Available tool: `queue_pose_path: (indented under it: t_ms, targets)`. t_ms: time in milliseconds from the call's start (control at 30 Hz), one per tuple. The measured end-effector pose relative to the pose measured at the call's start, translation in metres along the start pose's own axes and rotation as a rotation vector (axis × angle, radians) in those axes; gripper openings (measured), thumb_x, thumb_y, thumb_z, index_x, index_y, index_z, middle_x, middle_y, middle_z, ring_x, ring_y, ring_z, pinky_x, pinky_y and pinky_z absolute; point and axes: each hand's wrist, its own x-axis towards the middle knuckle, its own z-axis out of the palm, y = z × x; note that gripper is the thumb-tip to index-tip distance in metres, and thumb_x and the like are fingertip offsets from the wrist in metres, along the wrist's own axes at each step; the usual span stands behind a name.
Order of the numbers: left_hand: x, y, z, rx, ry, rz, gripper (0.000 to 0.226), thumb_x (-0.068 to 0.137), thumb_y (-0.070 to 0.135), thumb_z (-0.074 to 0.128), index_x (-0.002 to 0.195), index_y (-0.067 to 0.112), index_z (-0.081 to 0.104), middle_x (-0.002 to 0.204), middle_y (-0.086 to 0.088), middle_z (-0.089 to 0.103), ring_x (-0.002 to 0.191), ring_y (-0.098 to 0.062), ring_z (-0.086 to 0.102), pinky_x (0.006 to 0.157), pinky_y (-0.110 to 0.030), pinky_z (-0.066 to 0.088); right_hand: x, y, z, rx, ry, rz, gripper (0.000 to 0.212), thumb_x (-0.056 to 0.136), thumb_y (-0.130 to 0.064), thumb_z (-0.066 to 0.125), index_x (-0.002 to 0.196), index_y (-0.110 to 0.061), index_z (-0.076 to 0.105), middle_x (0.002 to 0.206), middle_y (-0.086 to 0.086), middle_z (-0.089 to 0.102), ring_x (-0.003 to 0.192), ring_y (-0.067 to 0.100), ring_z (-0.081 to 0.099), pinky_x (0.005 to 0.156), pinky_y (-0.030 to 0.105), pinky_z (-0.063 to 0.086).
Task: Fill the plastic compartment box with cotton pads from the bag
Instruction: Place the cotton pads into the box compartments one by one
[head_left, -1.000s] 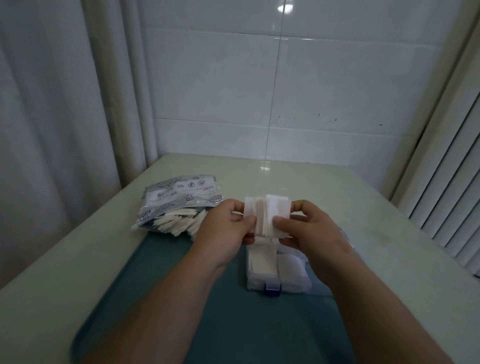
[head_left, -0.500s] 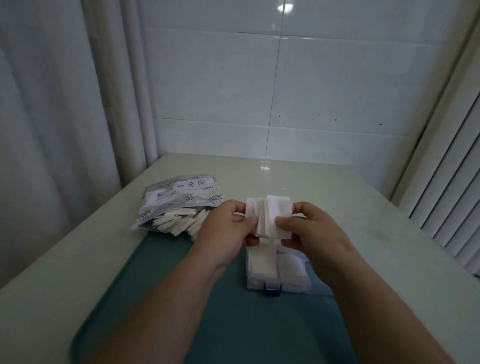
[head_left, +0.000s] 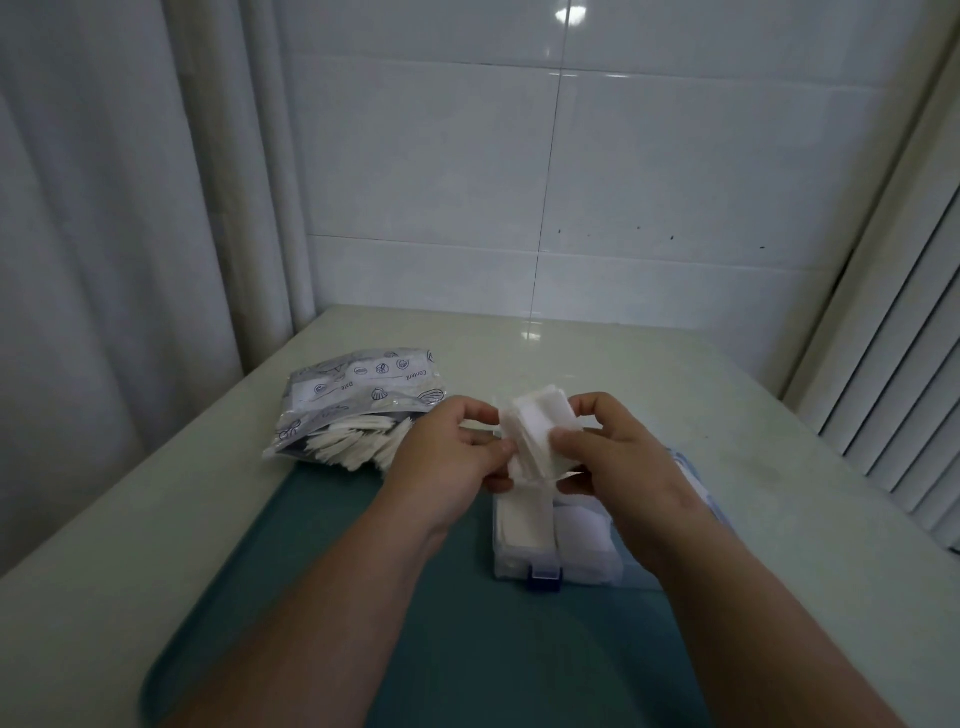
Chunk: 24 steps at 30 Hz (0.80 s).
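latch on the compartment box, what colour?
Dark blue latch, on the near wall of the clear compartment box; head view shows it best.

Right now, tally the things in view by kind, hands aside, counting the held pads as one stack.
bag of cotton pads: 1
plastic compartment box: 1
held stack of cotton pads: 1
teal mat: 1
Total: 4
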Motion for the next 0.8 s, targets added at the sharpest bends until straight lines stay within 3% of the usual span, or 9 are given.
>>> queue_pose_path:
  t_ms: [100,167,267,433,567,633,800]
  targets:
    - [0.001,0.002,0.000,-0.012,0.066,0.006,0.007,0.093,0.015,0.060,0.099,0.014,0.065,0.089,-0.009,0.071,0.072,-0.018,0.066,0.071,-0.037,0.059,-0.002,-0.004,0.000,-0.092,0.017,-0.086,0.015,0.096,-0.018,0.052,0.101,-0.032,0.052,0.103,-0.001,0.064,0.087,0.019,0.067,0.075,0.036,0.061]
    - [0.002,0.002,0.000,-0.069,0.140,0.015,0.018,0.097,0.029,0.054,0.094,0.017,0.067,0.090,-0.004,0.072,0.080,-0.017,0.067,0.075,-0.039,0.056,-0.005,-0.005,0.000,-0.208,-0.005,-0.178,0.016,0.096,-0.021,0.054,0.101,-0.035,0.052,0.100,-0.006,0.065,0.082,0.013,0.068,0.068,0.030,0.061]
    - [0.000,0.004,0.004,-0.146,0.215,0.006,0.036,0.099,0.042,0.045,0.092,0.016,0.068,0.093,-0.006,0.071,0.089,-0.020,0.067,0.082,-0.039,0.054,-0.007,-0.004,0.003,-0.362,-0.061,-0.229,0.020,0.091,-0.025,0.062,0.099,-0.041,0.053,0.093,-0.014,0.067,0.078,0.009,0.068,0.074,0.034,0.060]
    - [-0.007,0.002,0.012,0.029,0.198,0.044,0.033,0.100,0.035,0.046,0.090,0.015,0.069,0.090,-0.001,0.066,0.081,-0.014,0.058,0.067,-0.030,0.044,-0.010,-0.004,0.005,-0.500,-0.083,-0.206,0.033,0.084,-0.027,0.071,0.101,-0.038,0.045,0.096,-0.014,0.069,0.085,0.005,0.064,0.082,0.031,0.055]
    - [-0.009,0.001,0.019,0.077,0.207,0.038,0.033,0.099,0.032,0.048,0.086,0.011,0.069,0.084,0.001,0.063,0.075,-0.008,0.054,0.062,-0.026,0.036,-0.009,-0.002,0.007,-0.534,-0.072,-0.215,0.031,0.082,-0.033,0.073,0.100,-0.035,0.048,0.092,-0.016,0.064,0.078,0.002,0.061,0.071,0.020,0.051]
    - [-0.009,-0.002,0.022,0.103,0.197,0.033,0.031,0.098,0.030,0.048,0.083,0.012,0.068,0.086,-0.002,0.063,0.078,-0.013,0.055,0.063,-0.028,0.037,-0.008,0.000,0.007,-0.542,-0.080,-0.205,0.033,0.083,-0.033,0.072,0.102,-0.034,0.045,0.094,-0.015,0.061,0.077,0.004,0.060,0.067,0.018,0.049]
    - [-0.004,-0.010,0.023,0.180,0.208,0.070,0.022,0.097,0.020,0.047,0.084,0.016,0.065,0.082,0.003,0.060,0.076,-0.012,0.053,0.062,-0.029,0.037,-0.006,0.002,0.003,-0.521,-0.099,-0.185,0.025,0.085,-0.022,0.063,0.094,-0.036,0.045,0.100,-0.009,0.060,0.082,0.013,0.062,0.073,0.032,0.057]
